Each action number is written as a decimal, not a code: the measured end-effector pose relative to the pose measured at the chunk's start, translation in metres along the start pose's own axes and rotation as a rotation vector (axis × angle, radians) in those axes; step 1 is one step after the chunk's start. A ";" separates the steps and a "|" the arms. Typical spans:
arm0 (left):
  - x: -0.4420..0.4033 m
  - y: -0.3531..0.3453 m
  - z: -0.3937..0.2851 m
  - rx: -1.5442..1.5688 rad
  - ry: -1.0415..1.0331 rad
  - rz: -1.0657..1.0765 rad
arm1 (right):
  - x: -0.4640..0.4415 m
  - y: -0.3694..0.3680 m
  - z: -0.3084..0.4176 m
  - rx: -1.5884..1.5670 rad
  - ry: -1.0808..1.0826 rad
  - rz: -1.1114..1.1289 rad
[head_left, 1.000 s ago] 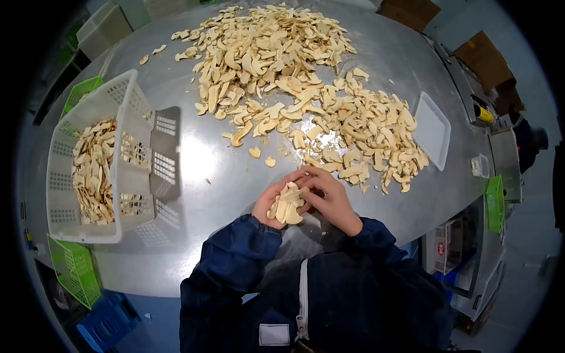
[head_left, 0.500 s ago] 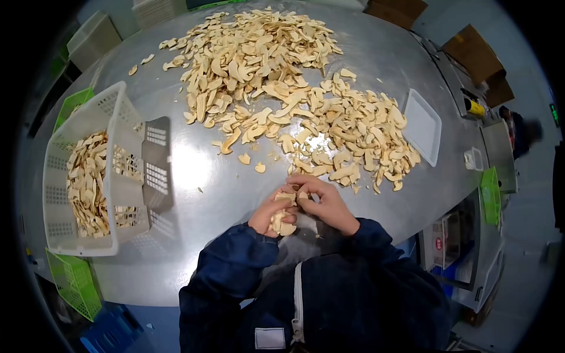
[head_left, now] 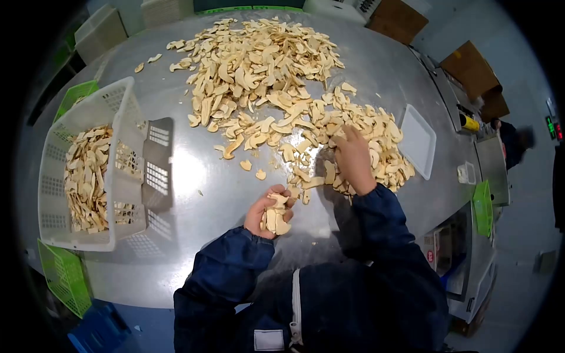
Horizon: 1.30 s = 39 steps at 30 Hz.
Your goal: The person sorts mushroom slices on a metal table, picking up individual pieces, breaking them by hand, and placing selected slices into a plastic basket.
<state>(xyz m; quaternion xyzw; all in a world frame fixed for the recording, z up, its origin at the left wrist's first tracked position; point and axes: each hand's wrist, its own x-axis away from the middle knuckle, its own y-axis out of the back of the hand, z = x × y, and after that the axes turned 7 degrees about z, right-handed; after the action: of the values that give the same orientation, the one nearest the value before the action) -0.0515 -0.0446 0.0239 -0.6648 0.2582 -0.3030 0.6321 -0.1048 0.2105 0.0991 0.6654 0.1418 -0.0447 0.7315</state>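
Note:
My left hand (head_left: 262, 210) is closed around several pale mushroom slices (head_left: 275, 220), held just above the steel table. My right hand (head_left: 355, 157) reaches forward over the right part of a big spread heap of mushroom slices (head_left: 259, 56). Its fingers stretch out and touch slices there, and its thumb is hardly visible. A few loose slices (head_left: 261, 175) lie in front of the heap, apart from it.
At the left stands a white perforated basket (head_left: 122, 170), partly filled with slices. Green baskets (head_left: 63, 279) sit behind and below it. A white shallow tray (head_left: 419, 141) lies right of the heap on the metal table (head_left: 223, 194). Another person (head_left: 517, 144) is at the far right.
My right hand has left my left hand and moved forward and right onto the heap. The left hand stays near the same spot, still holding slices. The view has shifted slightly.

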 end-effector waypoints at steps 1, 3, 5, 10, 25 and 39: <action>0.000 -0.003 0.001 0.010 -0.008 -0.011 | -0.013 -0.010 0.002 -0.099 0.098 0.018; 0.000 0.000 0.002 0.050 -0.012 0.020 | -0.029 -0.023 0.012 -0.102 0.249 0.069; 0.000 -0.001 0.000 0.029 -0.026 0.058 | -0.039 -0.044 0.012 -0.063 0.360 0.036; -0.003 -0.006 -0.001 0.090 -0.080 0.019 | -0.051 0.001 0.029 -0.439 0.270 0.430; -0.002 0.006 -0.004 0.134 -0.023 0.105 | -0.096 -0.040 0.062 -0.300 0.502 0.292; -0.002 -0.005 -0.001 0.172 -0.102 -0.007 | -0.069 -0.029 0.076 -0.244 0.337 0.423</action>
<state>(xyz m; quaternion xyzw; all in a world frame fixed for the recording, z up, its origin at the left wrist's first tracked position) -0.0540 -0.0432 0.0291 -0.6236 0.1962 -0.2920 0.6982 -0.1669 0.1240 0.0948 0.5856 0.1237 0.2372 0.7652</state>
